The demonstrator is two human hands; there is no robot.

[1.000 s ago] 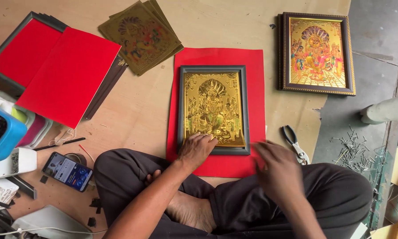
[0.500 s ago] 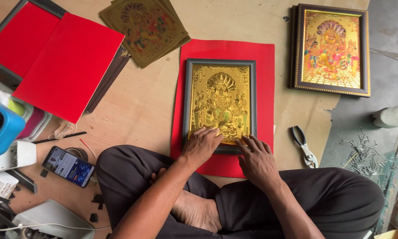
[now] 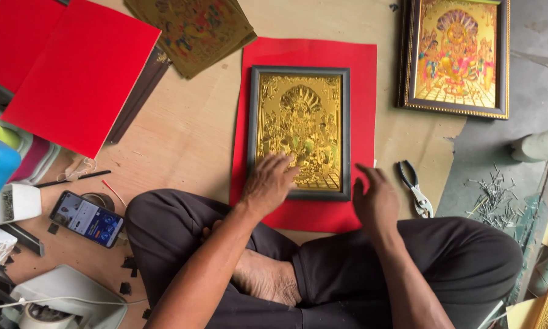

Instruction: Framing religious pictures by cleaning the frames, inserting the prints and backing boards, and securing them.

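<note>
Gold relief picture in dark frame [image 3: 300,131], long axis running 12 to 6 o'clock, lying on a red sheet [image 3: 359,61]. Left hand [image 3: 272,181] rests flat on its lower edge, grasping nothing; right hand [image 3: 374,198] open at 4 o'clock. Pliers [image 3: 414,186] at 3 o'clock; colour framed picture [image 3: 455,55] at 2 o'clock.

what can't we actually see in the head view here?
- Left hand: palm and any contact with the gold framed picture lie under the hand itself.
- Red sheet: its middle is covered by the frame.
- Phone: screen too small to read.
- Colourful framed picture: top cut off by the image edge.
- Right hand: underside hidden.
</note>
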